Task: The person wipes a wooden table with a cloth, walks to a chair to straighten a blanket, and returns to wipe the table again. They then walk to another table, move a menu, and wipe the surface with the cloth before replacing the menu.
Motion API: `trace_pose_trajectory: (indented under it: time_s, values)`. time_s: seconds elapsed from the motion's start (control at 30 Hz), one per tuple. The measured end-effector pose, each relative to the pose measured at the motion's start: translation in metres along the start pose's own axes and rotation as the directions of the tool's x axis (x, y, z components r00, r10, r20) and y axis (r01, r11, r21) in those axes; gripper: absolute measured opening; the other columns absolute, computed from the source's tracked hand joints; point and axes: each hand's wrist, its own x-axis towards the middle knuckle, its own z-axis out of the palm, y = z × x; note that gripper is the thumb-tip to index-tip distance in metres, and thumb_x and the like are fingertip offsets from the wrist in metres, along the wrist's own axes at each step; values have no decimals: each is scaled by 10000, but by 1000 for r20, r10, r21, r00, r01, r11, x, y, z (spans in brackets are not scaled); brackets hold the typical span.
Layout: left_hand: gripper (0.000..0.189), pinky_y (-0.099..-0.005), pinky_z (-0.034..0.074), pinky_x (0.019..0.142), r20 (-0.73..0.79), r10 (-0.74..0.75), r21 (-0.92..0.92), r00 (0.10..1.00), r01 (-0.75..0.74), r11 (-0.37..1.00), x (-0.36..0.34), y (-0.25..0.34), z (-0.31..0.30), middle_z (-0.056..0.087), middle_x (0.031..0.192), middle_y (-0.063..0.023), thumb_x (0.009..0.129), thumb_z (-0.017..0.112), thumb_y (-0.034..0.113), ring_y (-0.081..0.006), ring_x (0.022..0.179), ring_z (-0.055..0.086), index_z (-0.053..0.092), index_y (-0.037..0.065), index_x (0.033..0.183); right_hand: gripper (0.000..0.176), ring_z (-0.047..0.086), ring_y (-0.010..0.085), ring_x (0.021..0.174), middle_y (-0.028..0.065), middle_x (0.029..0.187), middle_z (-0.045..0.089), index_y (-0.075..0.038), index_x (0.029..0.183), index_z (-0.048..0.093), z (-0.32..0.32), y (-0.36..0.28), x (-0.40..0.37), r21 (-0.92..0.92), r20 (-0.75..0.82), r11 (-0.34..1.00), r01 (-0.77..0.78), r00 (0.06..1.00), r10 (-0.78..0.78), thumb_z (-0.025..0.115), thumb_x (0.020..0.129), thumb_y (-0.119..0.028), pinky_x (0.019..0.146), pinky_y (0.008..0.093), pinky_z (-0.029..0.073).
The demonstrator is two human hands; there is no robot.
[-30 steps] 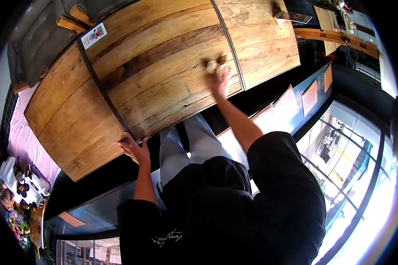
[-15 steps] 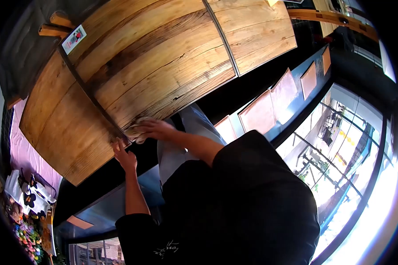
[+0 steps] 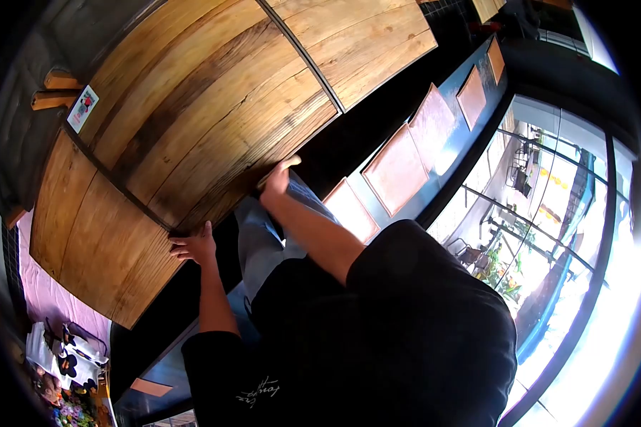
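Observation:
A plank-topped wooden table [image 3: 214,92] spreads in front of me, its boards split by dark metal seams. My left hand [image 3: 196,245] rests at the near edge beside the left seam, fingers extended over the wood and thumb raised apart. Farther right along the same edge, my right hand [image 3: 278,179] is curled at the table's rim. A sliver of a tan cloth [image 3: 265,183] shows at its fingers; most of the cloth is hidden by the hand.
A small printed card [image 3: 83,109] lies at the table's far left. Pinkish-brown seat pads [image 3: 397,171] line a bench on the right, beneath a large window [image 3: 527,206]. Pink fabric [image 3: 57,277] and a patterned bag [image 3: 71,356] are at lower left.
My right hand has slid right along the table edge with the cloth, away from my left hand. My left hand stays near the seam, its thumb now lifted. The view has shifted.

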Motion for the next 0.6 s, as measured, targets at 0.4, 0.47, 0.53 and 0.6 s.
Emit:
trace_pose_trajectory:
  time_s: [0.4,0.47,0.53,0.6]
  values:
    - [1459,-644,251,1138,144,-158,36,977,154,987,16,14,-15,-66,1470,-533,684,831,635,-679,1398,58,-131,-72,1523,353,628,401,962,160,1123,611,-68,1203,586,6,51,7,-158,162,635,-756,614,772,552,865,-168,794,610,543]
    - [1443,-637,322,1115,164,-190,49,968,185,982,15,16,-18,-109,1505,-483,697,836,609,-677,1395,73,-146,-37,1534,328,612,350,997,148,1128,612,-74,1178,592,20,-22,56,-217,-40,771,-599,794,606,546,862,-152,776,563,544]
    - [1453,-609,375,1067,137,-176,71,975,167,983,13,17,-19,-8,1493,-459,685,841,613,-634,1363,205,-148,-51,1517,468,592,308,980,136,1121,592,-81,1314,461,24,-95,93,-204,-80,838,-506,862,501,540,857,-140,776,489,533]
    - [1371,-585,420,1037,84,-141,139,986,128,982,20,11,-11,45,1523,-418,710,831,600,-606,1349,286,-37,-83,1522,451,572,266,879,176,1042,570,-61,1296,367,19,-145,103,-266,-34,946,-185,983,183,508,870,-110,731,429,511]
